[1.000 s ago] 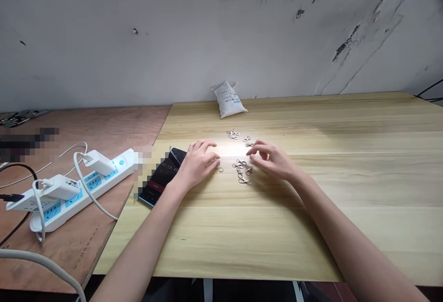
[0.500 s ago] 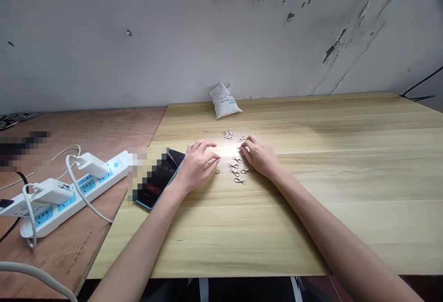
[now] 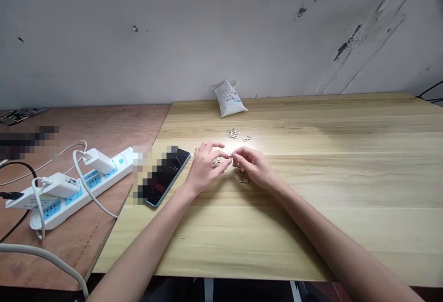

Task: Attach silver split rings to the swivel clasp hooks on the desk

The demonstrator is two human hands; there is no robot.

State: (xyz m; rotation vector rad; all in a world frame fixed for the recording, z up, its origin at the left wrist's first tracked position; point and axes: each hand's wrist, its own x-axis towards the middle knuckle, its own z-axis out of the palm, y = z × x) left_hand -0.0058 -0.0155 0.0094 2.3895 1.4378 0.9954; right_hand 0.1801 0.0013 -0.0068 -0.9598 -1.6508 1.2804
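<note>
My right hand (image 3: 255, 167) pinches a small silver lobster clasp (image 3: 230, 155) between thumb and fingertips; most of it is hidden. Close on its left is my left hand (image 3: 205, 166), thumb and forefinger apart, with the thumb tip close to the clasp. Whether the thumb touches it I cannot tell. Several small metal rings (image 3: 217, 162) lie on the table beneath the left fingers. More lobster clasps (image 3: 243, 178) lie partly covered under the right hand. Beyond the hands are a lone clasp (image 3: 247, 139) and a small pile of metal clasps (image 3: 233, 133).
A phone (image 3: 168, 177) lies left of my left hand on the wooden table (image 3: 346, 191). A white plastic packet (image 3: 230, 101) stands at the back near the wall. On the reddish board at left, a power strip (image 3: 121, 163) holds plugged chargers with trailing cables.
My right hand has come left and nearer with a clasp lifted from the table. My left hand has moved slightly right, so the two hands nearly meet. The view has shifted a little.
</note>
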